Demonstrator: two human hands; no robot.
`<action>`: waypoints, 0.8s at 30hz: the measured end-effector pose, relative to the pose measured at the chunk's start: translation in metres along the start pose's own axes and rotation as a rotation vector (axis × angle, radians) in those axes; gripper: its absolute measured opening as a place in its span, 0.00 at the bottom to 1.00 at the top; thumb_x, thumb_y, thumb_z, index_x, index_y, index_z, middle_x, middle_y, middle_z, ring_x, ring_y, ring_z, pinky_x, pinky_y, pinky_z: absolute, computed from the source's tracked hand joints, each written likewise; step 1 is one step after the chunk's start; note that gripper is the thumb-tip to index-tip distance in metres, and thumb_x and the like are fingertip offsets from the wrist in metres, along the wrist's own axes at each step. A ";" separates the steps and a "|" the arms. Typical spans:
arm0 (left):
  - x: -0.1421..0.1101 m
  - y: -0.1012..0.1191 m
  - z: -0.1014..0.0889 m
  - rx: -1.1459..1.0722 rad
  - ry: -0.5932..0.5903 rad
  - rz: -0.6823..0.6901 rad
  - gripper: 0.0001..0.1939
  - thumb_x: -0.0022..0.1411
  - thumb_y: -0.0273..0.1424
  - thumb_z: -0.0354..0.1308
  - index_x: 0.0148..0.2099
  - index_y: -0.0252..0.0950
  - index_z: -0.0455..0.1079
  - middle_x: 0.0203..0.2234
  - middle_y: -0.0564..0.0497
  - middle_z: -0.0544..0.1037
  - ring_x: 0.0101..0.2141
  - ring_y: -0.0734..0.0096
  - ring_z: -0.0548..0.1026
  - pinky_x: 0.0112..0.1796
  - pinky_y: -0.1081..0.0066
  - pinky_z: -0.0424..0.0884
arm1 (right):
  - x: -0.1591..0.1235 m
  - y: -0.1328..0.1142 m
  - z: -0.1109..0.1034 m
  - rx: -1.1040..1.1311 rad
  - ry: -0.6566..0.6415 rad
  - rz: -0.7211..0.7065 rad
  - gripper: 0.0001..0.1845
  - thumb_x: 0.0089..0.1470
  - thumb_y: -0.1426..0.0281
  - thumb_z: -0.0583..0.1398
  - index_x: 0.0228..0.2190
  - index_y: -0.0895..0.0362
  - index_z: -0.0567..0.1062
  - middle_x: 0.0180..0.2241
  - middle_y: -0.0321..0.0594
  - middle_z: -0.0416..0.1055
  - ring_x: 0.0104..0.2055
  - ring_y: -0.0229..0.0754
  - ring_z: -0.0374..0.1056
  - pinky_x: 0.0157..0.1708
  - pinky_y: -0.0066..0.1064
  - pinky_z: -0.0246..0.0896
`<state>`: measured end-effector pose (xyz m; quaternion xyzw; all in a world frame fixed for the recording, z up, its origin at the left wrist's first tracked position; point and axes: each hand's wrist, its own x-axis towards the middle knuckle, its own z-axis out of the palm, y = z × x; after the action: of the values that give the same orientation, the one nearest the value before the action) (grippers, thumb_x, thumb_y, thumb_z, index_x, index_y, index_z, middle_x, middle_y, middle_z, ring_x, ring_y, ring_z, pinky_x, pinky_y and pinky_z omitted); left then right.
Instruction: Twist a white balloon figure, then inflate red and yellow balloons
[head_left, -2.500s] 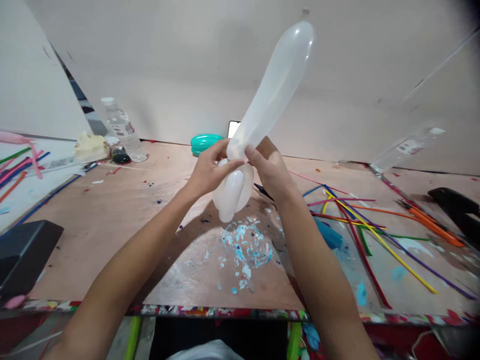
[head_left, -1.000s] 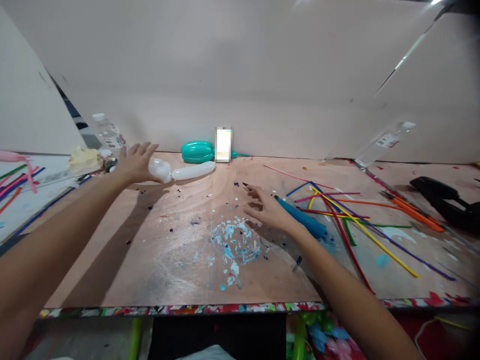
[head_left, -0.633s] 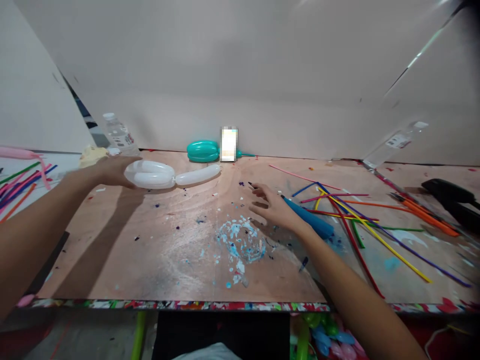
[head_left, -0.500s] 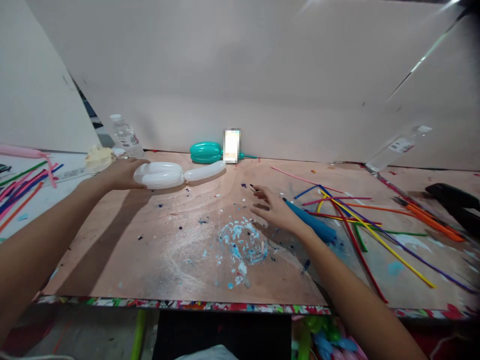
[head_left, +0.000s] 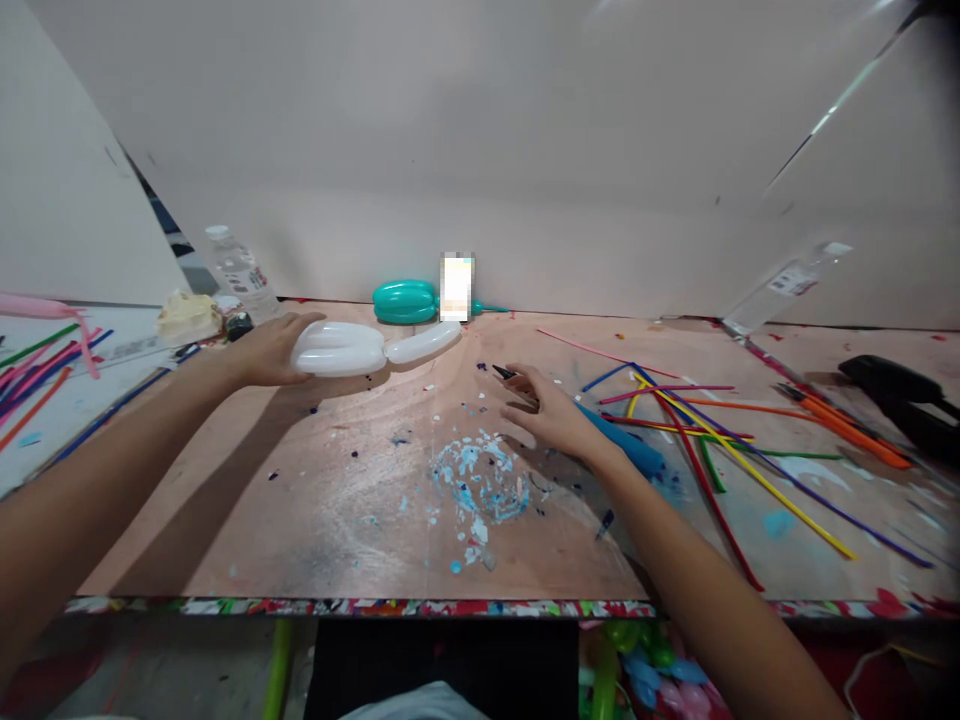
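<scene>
My left hand [head_left: 274, 350] grips the left end of a white twisted balloon [head_left: 345, 350], thumb on the near side and fingers on the far side. A longer single white segment of it stretches right towards a small upright pixelated rectangle [head_left: 456, 288]. My right hand [head_left: 547, 405] hovers low over the table with curled fingers. Between its fingertips shows the black tip of a pen-like thing [head_left: 504, 372], the rest hidden. A blue cylinder [head_left: 630, 445] lies just behind that hand. At the wall rests a green balloon of several bubbles [head_left: 405, 302].
Uninflated coloured balloons [head_left: 697, 420] lie spread at right, with orange pens [head_left: 855, 430] and a black tool [head_left: 892, 400] beyond. Plastic bottles stand at left [head_left: 244, 275] and lean at right [head_left: 787, 285]. Blue-white flakes [head_left: 480, 475] litter the table.
My left hand has shifted slightly right with the white balloon. The black tip at my right fingers shows more clearly. The whole view has moved a little.
</scene>
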<state>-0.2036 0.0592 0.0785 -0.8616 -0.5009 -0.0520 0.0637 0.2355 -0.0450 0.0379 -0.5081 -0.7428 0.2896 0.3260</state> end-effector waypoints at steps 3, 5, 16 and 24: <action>0.004 0.012 -0.005 -0.030 0.103 0.026 0.49 0.44 0.43 0.61 0.67 0.37 0.50 0.61 0.37 0.61 0.59 0.47 0.62 0.56 0.57 0.60 | 0.000 0.001 -0.001 0.025 0.008 0.000 0.31 0.53 0.66 0.62 0.58 0.53 0.61 0.49 0.47 0.68 0.54 0.48 0.66 0.53 0.47 0.64; 0.008 0.023 -0.008 -0.048 0.172 0.029 0.48 0.46 0.43 0.62 0.67 0.40 0.49 0.60 0.39 0.61 0.59 0.47 0.61 0.57 0.56 0.59 | 0.000 0.003 -0.001 0.051 0.012 0.007 0.31 0.53 0.66 0.62 0.57 0.53 0.61 0.50 0.47 0.67 0.54 0.47 0.66 0.53 0.46 0.65; 0.122 0.134 0.009 -0.213 0.311 0.208 0.55 0.42 0.49 0.69 0.67 0.41 0.49 0.60 0.38 0.59 0.58 0.45 0.60 0.57 0.50 0.57 | -0.027 -0.042 0.028 -0.193 -0.138 -0.257 0.31 0.53 0.67 0.62 0.57 0.56 0.63 0.56 0.50 0.63 0.59 0.51 0.58 0.59 0.48 0.53; 0.256 0.213 0.058 -0.305 0.310 0.297 0.58 0.40 0.45 0.73 0.68 0.39 0.48 0.63 0.34 0.56 0.60 0.39 0.57 0.57 0.47 0.56 | -0.038 -0.050 0.049 -0.344 -0.293 -0.266 0.26 0.55 0.68 0.61 0.55 0.55 0.65 0.52 0.47 0.65 0.57 0.50 0.57 0.58 0.43 0.54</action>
<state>0.1090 0.1834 0.0483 -0.9071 -0.3397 -0.2482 0.0162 0.1794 -0.1020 0.0385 -0.4067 -0.8806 0.1842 0.1589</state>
